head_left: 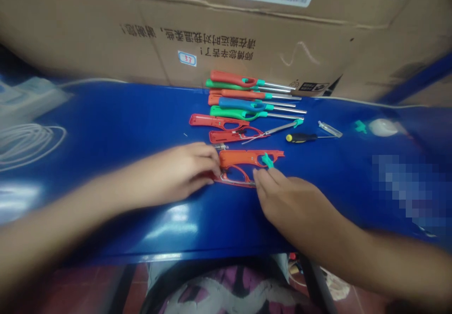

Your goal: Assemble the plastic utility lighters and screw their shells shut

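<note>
Near the table's front, my left hand is closed on the left end of an orange lighter half-shell, which shows a white wire and a trigger loop. At the shell's other end, the fingers of my right hand pinch the front part where a grey metal piece shows; the exact grip is hidden. Just behind lies a second orange half-shell. A green trigger piece rests across it, close to my right fingertips. A small clear part lies beyond my left fingers.
Behind are opened red shells with a loose metal rod, and a row of assembled lighters. A screwdriver, clear tube and white round object lie right. A white cable coil lies left. A cardboard box stands behind.
</note>
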`<action>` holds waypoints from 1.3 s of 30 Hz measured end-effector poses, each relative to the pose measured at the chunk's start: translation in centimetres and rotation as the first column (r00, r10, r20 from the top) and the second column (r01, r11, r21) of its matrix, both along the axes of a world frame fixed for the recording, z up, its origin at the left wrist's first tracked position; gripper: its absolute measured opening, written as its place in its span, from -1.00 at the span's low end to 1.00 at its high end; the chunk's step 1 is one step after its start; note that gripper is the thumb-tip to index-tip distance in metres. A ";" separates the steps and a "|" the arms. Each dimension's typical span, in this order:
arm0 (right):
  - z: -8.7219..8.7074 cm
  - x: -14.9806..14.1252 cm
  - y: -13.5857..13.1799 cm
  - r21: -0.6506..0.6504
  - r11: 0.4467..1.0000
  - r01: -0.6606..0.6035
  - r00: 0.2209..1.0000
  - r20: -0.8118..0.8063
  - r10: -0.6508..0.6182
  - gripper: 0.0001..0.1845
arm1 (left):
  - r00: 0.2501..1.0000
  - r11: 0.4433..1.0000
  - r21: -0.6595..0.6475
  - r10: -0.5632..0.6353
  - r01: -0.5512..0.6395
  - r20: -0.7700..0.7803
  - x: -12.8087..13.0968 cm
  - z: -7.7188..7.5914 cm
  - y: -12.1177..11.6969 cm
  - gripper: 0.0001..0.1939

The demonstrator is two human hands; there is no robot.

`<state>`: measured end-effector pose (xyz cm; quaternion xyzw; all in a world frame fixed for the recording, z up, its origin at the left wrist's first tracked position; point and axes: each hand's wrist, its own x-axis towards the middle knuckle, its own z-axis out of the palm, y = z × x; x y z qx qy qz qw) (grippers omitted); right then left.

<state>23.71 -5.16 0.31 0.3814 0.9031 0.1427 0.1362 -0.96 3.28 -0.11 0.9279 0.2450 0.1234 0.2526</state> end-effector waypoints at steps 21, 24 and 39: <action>2.5 1.7 5.9 -0.735 0.660 0.158 0.744 -0.351 -0.569 -0.86 | 0.999 0.999 0.036 -0.005 0.003 0.038 0.5 -1.5 -0.4 -0.82; 2.2 1.6 5.8 -0.705 0.689 0.168 0.747 -0.365 -0.556 -0.86 | 0.999 1.000 0.026 0.011 -0.012 0.032 0.5 -1.5 -0.4 -0.82; 0.3 2.1 6.0 -0.570 0.792 -0.219 0.720 -0.642 -0.263 -0.78 | 0.991 0.991 0.079 0.099 -0.106 0.086 1.6 -1.9 -2.2 -0.82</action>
